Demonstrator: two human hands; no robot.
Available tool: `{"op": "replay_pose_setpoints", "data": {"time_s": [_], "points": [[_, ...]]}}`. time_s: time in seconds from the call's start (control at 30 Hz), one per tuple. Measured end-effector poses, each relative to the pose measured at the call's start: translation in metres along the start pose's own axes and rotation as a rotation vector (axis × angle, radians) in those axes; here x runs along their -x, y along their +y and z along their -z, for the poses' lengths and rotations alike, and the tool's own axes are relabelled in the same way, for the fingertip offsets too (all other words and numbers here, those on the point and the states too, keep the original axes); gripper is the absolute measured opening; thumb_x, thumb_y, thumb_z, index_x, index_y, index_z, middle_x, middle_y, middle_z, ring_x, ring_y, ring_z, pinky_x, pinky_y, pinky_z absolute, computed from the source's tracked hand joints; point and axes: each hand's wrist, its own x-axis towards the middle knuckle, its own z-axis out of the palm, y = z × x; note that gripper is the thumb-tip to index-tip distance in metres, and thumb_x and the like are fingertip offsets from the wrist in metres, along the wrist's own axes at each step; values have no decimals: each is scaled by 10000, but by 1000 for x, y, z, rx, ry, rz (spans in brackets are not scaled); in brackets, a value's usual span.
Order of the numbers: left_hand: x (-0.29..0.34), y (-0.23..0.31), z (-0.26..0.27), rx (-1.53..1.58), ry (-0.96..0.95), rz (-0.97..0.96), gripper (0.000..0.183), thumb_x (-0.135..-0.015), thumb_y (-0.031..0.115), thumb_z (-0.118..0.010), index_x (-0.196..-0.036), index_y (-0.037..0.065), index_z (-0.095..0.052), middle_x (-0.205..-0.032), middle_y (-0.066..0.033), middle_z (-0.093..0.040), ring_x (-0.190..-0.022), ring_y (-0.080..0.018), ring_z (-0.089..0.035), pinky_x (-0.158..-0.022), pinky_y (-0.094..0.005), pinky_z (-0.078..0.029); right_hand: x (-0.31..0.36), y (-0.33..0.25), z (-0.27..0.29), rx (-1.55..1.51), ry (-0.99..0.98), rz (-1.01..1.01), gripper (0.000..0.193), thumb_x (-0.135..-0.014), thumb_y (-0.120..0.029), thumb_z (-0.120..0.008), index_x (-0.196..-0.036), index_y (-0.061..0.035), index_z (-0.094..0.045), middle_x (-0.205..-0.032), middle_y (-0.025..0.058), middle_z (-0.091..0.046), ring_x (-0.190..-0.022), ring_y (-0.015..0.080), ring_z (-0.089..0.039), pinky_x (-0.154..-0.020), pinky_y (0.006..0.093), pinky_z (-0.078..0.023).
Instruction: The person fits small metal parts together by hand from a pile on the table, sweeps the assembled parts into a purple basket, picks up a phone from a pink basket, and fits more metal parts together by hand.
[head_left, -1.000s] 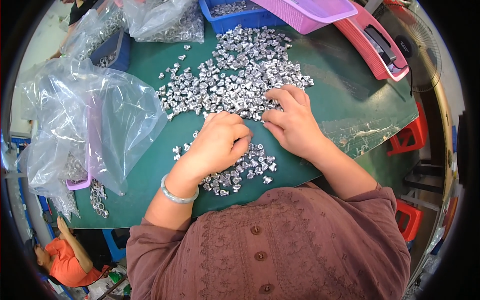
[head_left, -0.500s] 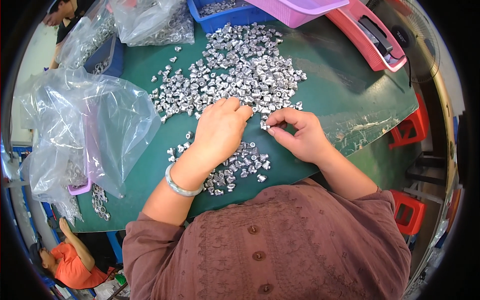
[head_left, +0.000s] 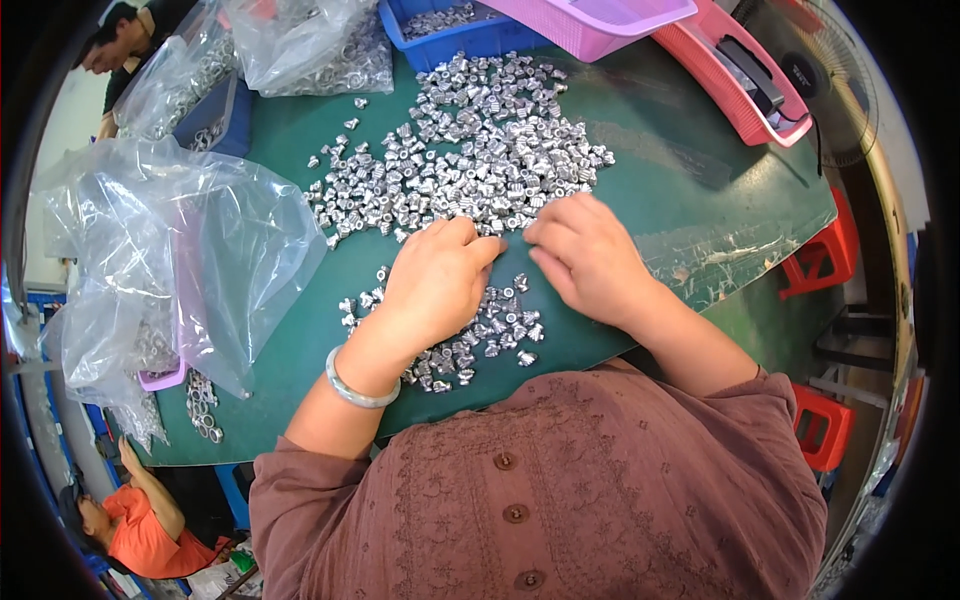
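Observation:
Small silver ribbed metal parts (head_left: 500, 150) lie in a wide pile on the green table. A smaller group of the same parts (head_left: 468, 350) rests nearer my body, partly behind my left wrist. My left hand (head_left: 437, 280), with a pale bangle (head_left: 358, 385) on the wrist, is curled at the near edge of the big pile; its fingertips are hidden, so what it holds cannot be made out. Just to its right, my right hand (head_left: 590, 258) bends its fingers toward the pile's edge. Its thumb stands apart from the fingers, and no part shows between them.
Clear plastic bags (head_left: 250, 250) sit at left beside a blue bin (head_left: 215, 125). A blue basket (head_left: 455, 45), a pink basket (head_left: 590, 25) and a red-pink basket (head_left: 690, 50) line the far side. Red stools (head_left: 825, 425) stand at right. Two other people are at left.
My right hand has let go of a metal part and moved slightly farther, to the pile's edge. One more part lies at the near group's top. My left hand has shifted slightly nearer.

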Motion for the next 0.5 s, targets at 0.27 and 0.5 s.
{"op": "replay_pose_setpoints", "data": {"time_s": [0.27, 0.5], "points": [[12, -8, 12, 88, -96, -1, 134, -782, 36, -627, -888, 42, -709, -824, -100, -593, -835, -308, -579, -742, -406, -464, 1, 0, -3, 199, 20, -27, 109, -793, -71, -619, -892, -54, -663, -909, 56, -547, -918, 253, -516, -791, 374, -408], [11, -10, 21, 177, -121, 9, 180, -788, 42, -639, -956, 40, -701, -827, -113, -597, -790, -298, -584, -737, -404, -468, 4, -4, -5, 94, -13, -14, 100, -784, -63, -627, -883, -63, -639, -880, 65, -547, -907, 270, -521, -804, 386, -410]]}}
